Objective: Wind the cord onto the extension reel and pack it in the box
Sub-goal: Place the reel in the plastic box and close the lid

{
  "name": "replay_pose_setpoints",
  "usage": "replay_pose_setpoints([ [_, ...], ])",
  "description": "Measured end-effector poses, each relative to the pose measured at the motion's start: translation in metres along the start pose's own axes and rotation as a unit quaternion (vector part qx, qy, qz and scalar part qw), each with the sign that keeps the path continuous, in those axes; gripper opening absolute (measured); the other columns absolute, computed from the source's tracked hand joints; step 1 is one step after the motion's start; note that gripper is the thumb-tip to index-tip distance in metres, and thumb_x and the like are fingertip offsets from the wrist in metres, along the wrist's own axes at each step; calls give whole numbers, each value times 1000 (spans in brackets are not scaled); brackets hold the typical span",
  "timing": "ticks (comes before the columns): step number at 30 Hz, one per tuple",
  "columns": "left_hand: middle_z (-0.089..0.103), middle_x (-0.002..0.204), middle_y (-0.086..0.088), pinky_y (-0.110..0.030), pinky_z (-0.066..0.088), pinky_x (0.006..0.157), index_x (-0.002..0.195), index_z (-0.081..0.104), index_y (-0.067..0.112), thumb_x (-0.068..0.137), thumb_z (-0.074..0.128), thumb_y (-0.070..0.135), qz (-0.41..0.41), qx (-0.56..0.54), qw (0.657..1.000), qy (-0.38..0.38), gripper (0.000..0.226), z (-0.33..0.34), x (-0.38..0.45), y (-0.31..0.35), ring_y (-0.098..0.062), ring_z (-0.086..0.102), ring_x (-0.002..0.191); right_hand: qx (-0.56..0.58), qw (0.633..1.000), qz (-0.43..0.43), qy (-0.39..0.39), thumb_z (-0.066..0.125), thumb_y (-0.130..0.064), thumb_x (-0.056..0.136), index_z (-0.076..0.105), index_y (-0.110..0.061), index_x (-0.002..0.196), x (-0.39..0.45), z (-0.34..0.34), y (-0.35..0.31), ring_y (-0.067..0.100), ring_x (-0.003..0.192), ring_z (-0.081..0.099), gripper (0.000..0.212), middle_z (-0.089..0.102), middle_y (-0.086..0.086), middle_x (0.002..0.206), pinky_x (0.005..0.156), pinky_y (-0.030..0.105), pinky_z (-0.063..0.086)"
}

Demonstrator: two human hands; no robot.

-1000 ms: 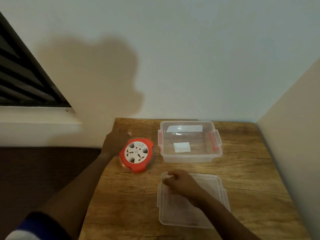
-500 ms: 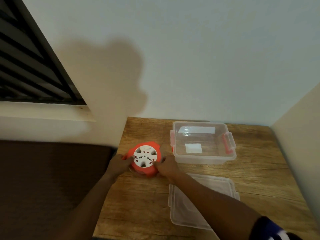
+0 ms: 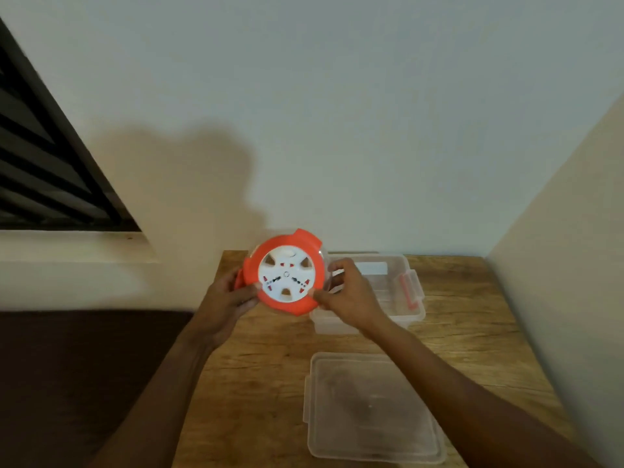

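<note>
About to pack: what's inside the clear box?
The clear box shows a white label on its far wall. Its near-left part is hidden by the right hand and orange reel.

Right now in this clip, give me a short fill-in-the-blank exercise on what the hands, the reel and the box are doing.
1. The orange extension reel is gripped by ____ hands, the left hand and the right hand.
2. The reel is held ____ the wooden table, not resting on it.
3. The clear box behind the right hand stands ____, with no lid on it.
4. The box's clear lid lies flat on the table, ____ the camera than the box.

Missing words: both; above; open; nearer
</note>
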State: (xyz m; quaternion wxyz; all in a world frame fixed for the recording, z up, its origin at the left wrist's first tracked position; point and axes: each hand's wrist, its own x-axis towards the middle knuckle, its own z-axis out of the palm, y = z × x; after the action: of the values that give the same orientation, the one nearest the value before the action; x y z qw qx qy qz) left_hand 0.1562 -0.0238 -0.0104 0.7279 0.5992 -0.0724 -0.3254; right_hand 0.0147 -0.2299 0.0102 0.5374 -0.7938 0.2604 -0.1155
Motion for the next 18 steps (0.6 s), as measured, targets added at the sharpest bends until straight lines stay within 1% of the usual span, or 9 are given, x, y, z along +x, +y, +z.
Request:
replay_pose_setpoints([
  [4, 79, 103, 1, -25, 63, 73, 120, 67, 12, 90, 65, -15, 15, 62, 998, -22, 41, 73, 25, 4, -10, 75, 91, -47, 999, 23, 13, 83, -26, 74, 46, -25, 128, 10, -65, 15, 9, 73, 70, 66, 71, -2, 82, 66, 27, 58],
  [6, 73, 113, -8, -33, 62, 79, 132, 60, 7, 91, 62, -16, -10, 63, 998, -17, 47, 104, 37, 0, -20, 72, 97, -56, 997, 52, 19, 84, -31, 74, 49, -25, 125, 14, -90, 26, 10, 75, 70, 62, 73, -2, 83, 69, 30, 57],
  [8, 70, 114, -11, -35, 62, 75, 139, 55, 4, 94, 61, -15, -55, 57, 997, -24, 50, 130, 49, -4, -26, 70, 98, -66, 994, 74, 52, 81, -46, 74, 59, -22, 108, 19, -112, 37, 6, 74, 66, 47, 70, -8, 82, 67, 30, 55],
  [9, 71, 107, -10, -33, 62, 68, 140, 54, 5, 94, 60, -14, -80, 55, 995, -30, 50, 139, 54, -8, -25, 70, 92, -71, 992, 78, 66, 77, -57, 74, 63, -21, 89, 21, -121, 41, 2, 65, 60, 41, 65, -14, 72, 60, 26, 49],
  [10, 71, 101, -8, -32, 62, 61, 141, 54, 5, 94, 61, -13, -103, 54, 993, -36, 50, 146, 58, -12, -23, 69, 86, -80, 991, 83, 73, 73, -65, 73, 58, -22, 70, 23, -128, 44, 1, 55, 52, 46, 57, -16, 60, 54, 25, 40],
  [11, 71, 96, -7, -31, 61, 58, 141, 55, 5, 94, 62, -12, -122, 55, 990, -43, 50, 151, 61, -16, -22, 69, 82, -88, 990, 88, 71, 71, -68, 72, 53, -21, 61, 25, -134, 49, 3, 52, 48, 52, 52, -15, 55, 52, 26, 35],
  [12, 72, 95, -7, -32, 60, 59, 142, 55, 4, 94, 63, -12, -137, 60, 988, -48, 51, 153, 63, -21, -22, 69, 81, -98, 988, 96, 69, 72, -66, 72, 56, -18, 63, 26, -138, 53, 7, 56, 52, 51, 57, -12, 60, 53, 27, 37],
  [15, 72, 99, -6, -34, 57, 69, 144, 54, 5, 93, 65, -12, -149, 102, 982, -51, 55, 156, 73, -34, -23, 69, 86, -145, 982, 109, 48, 76, -62, 71, 71, -16, 94, 33, -143, 66, 17, 83, 65, 52, 70, 0, 90, 70, 32, 52],
  [18, 71, 104, -4, -37, 58, 78, 145, 54, 7, 90, 69, -11, -155, 159, 973, -59, 60, 152, 78, -43, -25, 69, 95, -220, 970, 102, 11, 74, -61, 73, 61, -16, 123, 39, -136, 68, 22, 102, 63, 68, 67, 4, 115, 88, 40, 54],
])
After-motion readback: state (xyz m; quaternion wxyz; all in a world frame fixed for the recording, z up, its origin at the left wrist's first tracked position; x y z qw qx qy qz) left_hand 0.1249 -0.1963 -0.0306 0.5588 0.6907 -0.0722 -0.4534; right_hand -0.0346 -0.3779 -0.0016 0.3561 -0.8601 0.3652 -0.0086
